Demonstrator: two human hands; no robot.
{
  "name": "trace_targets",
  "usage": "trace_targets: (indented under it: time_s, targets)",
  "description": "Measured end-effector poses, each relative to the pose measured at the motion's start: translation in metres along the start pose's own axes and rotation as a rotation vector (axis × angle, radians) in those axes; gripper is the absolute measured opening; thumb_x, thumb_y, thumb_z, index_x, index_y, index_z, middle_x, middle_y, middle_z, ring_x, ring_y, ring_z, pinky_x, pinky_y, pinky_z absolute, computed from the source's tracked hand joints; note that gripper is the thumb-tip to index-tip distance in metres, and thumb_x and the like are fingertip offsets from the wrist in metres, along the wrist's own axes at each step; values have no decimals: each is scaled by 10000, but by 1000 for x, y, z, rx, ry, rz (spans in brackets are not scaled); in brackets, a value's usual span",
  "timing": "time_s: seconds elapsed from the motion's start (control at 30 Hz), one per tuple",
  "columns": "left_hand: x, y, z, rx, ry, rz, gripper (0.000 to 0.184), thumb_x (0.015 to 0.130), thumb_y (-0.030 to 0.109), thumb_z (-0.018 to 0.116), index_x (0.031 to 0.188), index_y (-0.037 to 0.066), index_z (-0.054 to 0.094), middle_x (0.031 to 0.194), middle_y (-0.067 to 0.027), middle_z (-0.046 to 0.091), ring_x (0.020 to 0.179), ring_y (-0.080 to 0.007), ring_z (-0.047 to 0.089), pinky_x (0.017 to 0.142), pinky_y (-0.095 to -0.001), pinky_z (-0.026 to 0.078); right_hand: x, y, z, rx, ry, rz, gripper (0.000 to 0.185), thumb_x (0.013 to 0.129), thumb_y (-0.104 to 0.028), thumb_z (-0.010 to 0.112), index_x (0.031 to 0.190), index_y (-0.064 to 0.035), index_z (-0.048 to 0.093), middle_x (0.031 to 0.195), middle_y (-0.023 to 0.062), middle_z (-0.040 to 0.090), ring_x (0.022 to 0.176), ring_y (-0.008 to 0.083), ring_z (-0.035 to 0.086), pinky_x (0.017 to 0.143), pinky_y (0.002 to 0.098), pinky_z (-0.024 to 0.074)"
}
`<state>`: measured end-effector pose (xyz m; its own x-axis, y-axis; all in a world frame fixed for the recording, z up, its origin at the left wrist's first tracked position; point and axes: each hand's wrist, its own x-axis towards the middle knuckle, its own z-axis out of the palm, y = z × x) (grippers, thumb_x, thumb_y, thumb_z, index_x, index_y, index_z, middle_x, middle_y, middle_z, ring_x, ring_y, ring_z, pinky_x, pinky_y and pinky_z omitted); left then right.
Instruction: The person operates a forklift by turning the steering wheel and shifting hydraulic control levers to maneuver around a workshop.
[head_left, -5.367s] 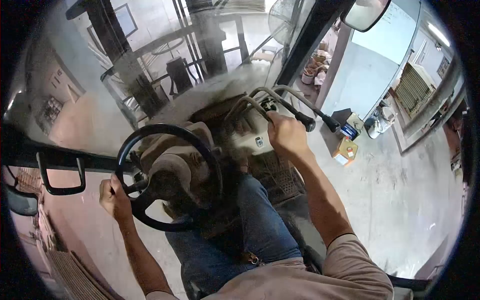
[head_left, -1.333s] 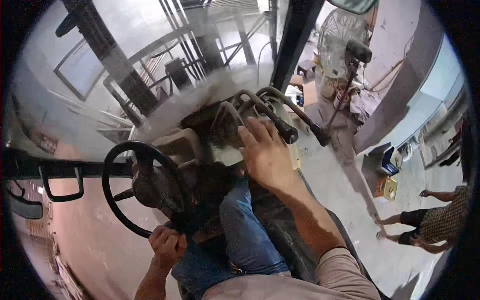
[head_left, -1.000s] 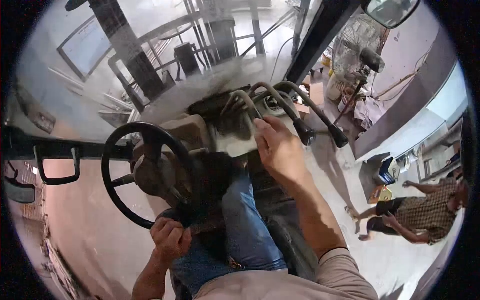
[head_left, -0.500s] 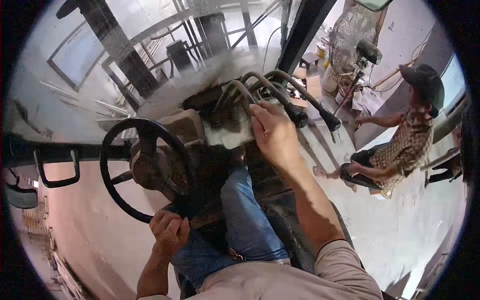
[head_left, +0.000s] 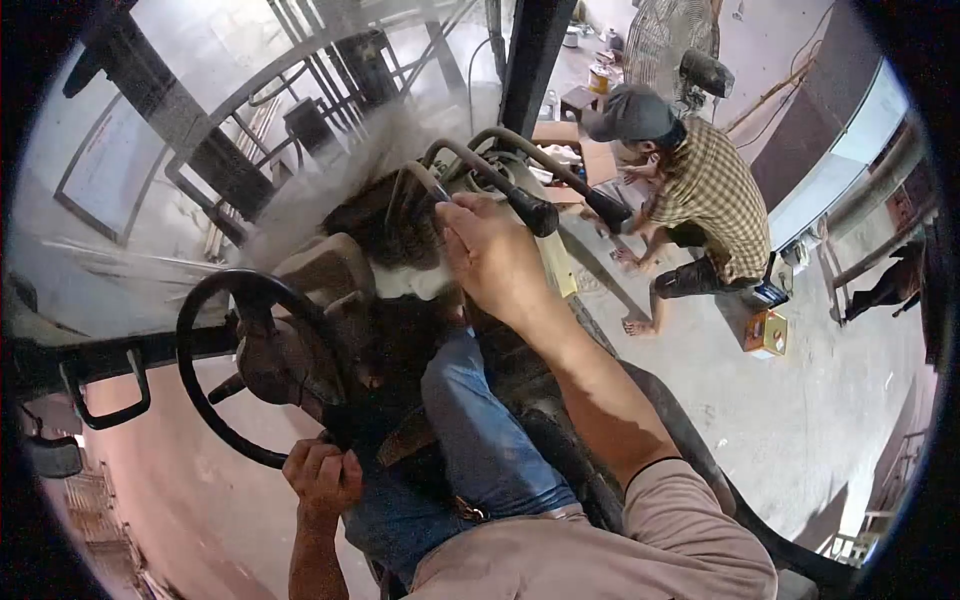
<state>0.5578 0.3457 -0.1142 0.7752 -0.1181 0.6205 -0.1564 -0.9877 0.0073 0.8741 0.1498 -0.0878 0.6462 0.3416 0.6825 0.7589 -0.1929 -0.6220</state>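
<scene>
The pale concrete floor [head_left: 800, 430] extends to both sides of the driving position. A dark steel mast [head_left: 175, 105] with tall uprights stands forward of the dusty brown dashboard [head_left: 320, 262], apparently placed to be visible over its front edge. Beyond the right side, a second person in a checked shirt and dark cap [head_left: 718, 205] bends low over the floor, arms lowered, well apart from the controls.

The round black steering wheel [head_left: 187, 350] is located at the dashboard's near left edge and tilted rearward. The left hand [head_left: 322, 475] is closed around the bottom of the rim; this hold lets the arm lie low and close to the body.

Three bent metal levers rise at the dashboard's right edge, curved rearward, presumably to bring their ends within reach. The right hand [head_left: 500, 262] grips the end of the innermost grey lever [head_left: 424, 177], the one nearest the wheel; its tip is hidden inside the grip. The middle lever with a black knob [head_left: 537, 215] and the outer lever with a black knob [head_left: 608, 210] are not held. Their knobs stand apart, a layout that probably allows each to be taken singly.

An orange square box [head_left: 765, 335] rests on the floor near the second person's feet.
</scene>
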Motion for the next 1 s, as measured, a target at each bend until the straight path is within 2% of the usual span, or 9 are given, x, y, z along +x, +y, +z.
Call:
trace_targets:
  time_s: [0.6, 0.67, 0.73, 0.8, 0.87, 0.9, 0.93, 0.97, 1.0]
  targets:
    - [-30, -21, -13, 175, 37, -32, 180, 904, 55, 634, 760, 48, 527, 724, -111, 597, 663, -303, 586, 585, -426, 479, 0, 4, -2, -129, 36, -20, 233, 922, -59, 642, 1142, -15, 706, 1167, 212, 692, 1053, 408, 674, 876, 456, 570]
    - [-47, -38, -24, 291, 127, -136, 282, 927, 35, 628, 687, 40, 480, 701, -115, 571, 638, -306, 566, 552, -416, 453, 0, 3, -4, -133, 17, -26, 228, 922, -51, 638, 1135, -11, 707, 1168, 210, 695, 1051, 406, 676, 885, 445, 567]
    - [-58, -67, -41, 354, 248, -277, 307, 1013, 79, 535, 712, 20, 519, 685, -118, 541, 638, -309, 538, 560, -415, 420, -1, 6, -3, -168, 36, -17, 228, 920, -51, 650, 1137, -17, 710, 1173, 208, 693, 1049, 397, 678, 895, 437, 560]
    - [-57, -116, -56, 300, 422, -656, 323, 1036, 134, 567, 747, -9, 572, 686, -143, 558, 591, -303, 532, 556, -418, 428, -3, 3, -5, -127, 37, -12, 236, 922, -57, 660, 1150, -21, 710, 1184, 196, 692, 1044, 382, 683, 888, 429, 559]
    - [-20, -164, -70, 417, 506, -677, 339, 1031, 195, 610, 766, -16, 598, 693, -132, 595, 590, -283, 557, 562, -400, 430, -5, -4, -10, -137, 37, 21, 248, 928, -55, 660, 1169, -20, 708, 1189, 187, 690, 1037, 374, 688, 871, 421, 564]
    - [8, -187, -69, 587, 534, -454, 373, 1023, 243, 623, 764, -24, 608, 679, -131, 595, 575, -260, 526, 566, -402, 423, -6, 0, -10, -159, 66, -12, 256, 933, -45, 649, 1182, -22, 705, 1188, 177, 693, 1039, 369, 693, 869, 408, 563]
    - [43, -180, -69, 334, 533, -760, 397, 1010, 290, 634, 768, -25, 630, 671, -174, 581, 579, -262, 511, 581, -408, 430, -7, 5, -10, -149, 52, -13, 259, 930, -41, 653, 1183, -21, 703, 1187, 181, 696, 1051, 365, 693, 884, 398, 558]
    - [66, -197, -62, 322, 638, -560, 406, 997, 300, 643, 750, -21, 621, 651, -191, 537, 577, -250, 466, 577, -395, 418, -12, 5, -11, -141, 58, 7, 259, 927, -43, 654, 1180, -14, 701, 1182, 186, 700, 1062, 357, 695, 897, 397, 554]
    - [99, -180, -61, 232, 599, -514, 418, 1003, 299, 627, 738, -22, 600, 653, -201, 525, 572, -257, 451, 569, -389, 404, -11, 4, -14, -143, 77, -18, 247, 935, -81, 647, 1168, -31, 715, 1133, 188, 714, 1060, 369, 685, 908, 428, 559]
